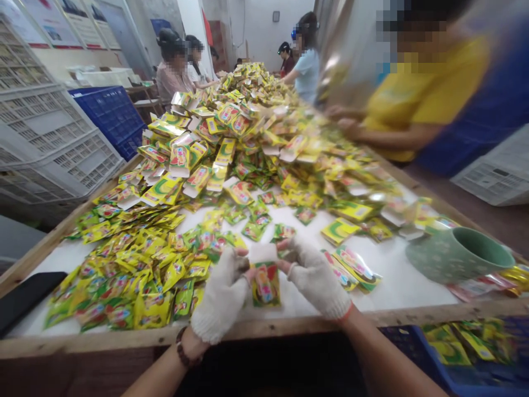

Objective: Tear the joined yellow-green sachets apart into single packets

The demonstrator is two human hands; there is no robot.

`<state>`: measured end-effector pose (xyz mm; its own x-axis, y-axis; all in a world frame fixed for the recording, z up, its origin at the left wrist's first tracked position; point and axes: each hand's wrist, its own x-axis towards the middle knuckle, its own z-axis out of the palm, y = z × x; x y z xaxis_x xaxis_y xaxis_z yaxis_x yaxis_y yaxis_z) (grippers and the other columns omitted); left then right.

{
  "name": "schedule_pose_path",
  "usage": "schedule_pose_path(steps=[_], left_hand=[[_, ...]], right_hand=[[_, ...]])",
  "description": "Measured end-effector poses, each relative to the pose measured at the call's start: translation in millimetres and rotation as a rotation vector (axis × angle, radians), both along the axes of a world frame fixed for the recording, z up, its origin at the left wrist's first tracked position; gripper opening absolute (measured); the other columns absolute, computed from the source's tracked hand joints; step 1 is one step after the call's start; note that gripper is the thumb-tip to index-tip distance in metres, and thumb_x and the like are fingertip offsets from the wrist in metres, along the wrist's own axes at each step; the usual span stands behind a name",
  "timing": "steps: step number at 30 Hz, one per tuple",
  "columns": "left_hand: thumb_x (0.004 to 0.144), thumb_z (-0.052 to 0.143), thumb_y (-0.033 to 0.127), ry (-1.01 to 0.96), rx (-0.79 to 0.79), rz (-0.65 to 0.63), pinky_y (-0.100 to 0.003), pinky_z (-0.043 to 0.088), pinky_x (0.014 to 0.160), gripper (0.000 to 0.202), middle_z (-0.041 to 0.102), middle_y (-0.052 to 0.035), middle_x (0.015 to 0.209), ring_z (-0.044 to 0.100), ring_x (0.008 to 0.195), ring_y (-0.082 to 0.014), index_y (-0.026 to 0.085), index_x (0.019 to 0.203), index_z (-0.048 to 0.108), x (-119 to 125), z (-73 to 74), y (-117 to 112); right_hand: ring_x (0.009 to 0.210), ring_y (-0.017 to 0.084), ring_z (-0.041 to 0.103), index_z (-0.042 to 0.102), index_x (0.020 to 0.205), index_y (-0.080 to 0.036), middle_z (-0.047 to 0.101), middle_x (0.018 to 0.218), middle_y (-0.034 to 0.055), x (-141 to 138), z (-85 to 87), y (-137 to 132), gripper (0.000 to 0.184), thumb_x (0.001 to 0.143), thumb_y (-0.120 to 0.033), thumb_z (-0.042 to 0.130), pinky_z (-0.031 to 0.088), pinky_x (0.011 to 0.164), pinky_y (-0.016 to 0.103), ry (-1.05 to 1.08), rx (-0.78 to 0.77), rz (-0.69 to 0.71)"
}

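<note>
Both of my hands wear white knit gloves with the fingertips bare. Between them is a small yellow, green and red box [265, 285], upright, with its white flap raised at the top. My left hand [223, 289] grips the box's left edge between thumb and fingers. On the opposite edge, my right hand [314, 275] pinches it near the flap. Small green and yellow packets [157, 270] lie in a heap beside my left hand. Two flat printed cartons [357, 267] rest just right of my right hand. What is inside the box is hidden.
A large pile of boxes [223, 149] covers the table's middle, bounded by a wooden edge [413, 313]. A green mug [450, 256] stands right; a black phone [31, 298] lies left. Several people work around the table. Crates [49, 121] stack at left; a blue crate [467, 380] sits below right.
</note>
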<state>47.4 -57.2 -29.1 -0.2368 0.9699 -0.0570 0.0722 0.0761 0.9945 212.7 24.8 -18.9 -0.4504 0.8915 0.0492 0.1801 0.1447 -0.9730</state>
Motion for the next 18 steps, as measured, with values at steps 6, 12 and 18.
schedule_pose_path(steps=[6, 12, 18], left_hand=[[0.080, 0.062, 0.029, 0.277, 0.004, -0.084, -0.030, 0.049, 0.082, 0.012, 0.068, -0.0022, 0.087, 0.062, 0.085, -0.0175, 0.020, 0.086, 0.066, -1, 5.8, -1], [0.068, 0.072, 0.031, -0.209, -0.042, -0.065, -0.032, 0.054, 0.074, 0.037, 0.068, -0.0028, 0.083, 0.065, 0.077, -0.0174, 0.017, 0.100, 0.059, 2, 14.3, 10], [0.076, 0.066, 0.032, 0.194, -0.010, -0.109, -0.030, 0.051, 0.075, 0.014, 0.070, -0.0037, 0.082, 0.063, 0.079, -0.0178, 0.018, 0.077, 0.069, 1, 28.3, 3]], right_hand=[[0.083, 0.021, 0.064, 0.067, 0.088, -0.018, 0.071, 0.086, 0.0041, 4, -12.8, -12, 0.019, 0.080, -0.033, 0.060, 0.051, 0.075, 0.032, 0.005, -0.179, 0.134], [0.077, 0.018, 0.062, 0.060, 0.102, -0.019, 0.067, 0.084, 0.0023, 3, -7.6, -9, 0.028, 0.077, -0.032, 0.062, 0.051, 0.070, 0.030, 0.145, -0.229, 0.110], [0.068, 0.016, 0.056, 0.064, 0.077, -0.018, 0.062, 0.070, 0.0011, 12, 7.4, -11, 0.017, 0.083, -0.032, 0.057, 0.045, 0.063, 0.026, -0.111, 0.035, 0.155]])
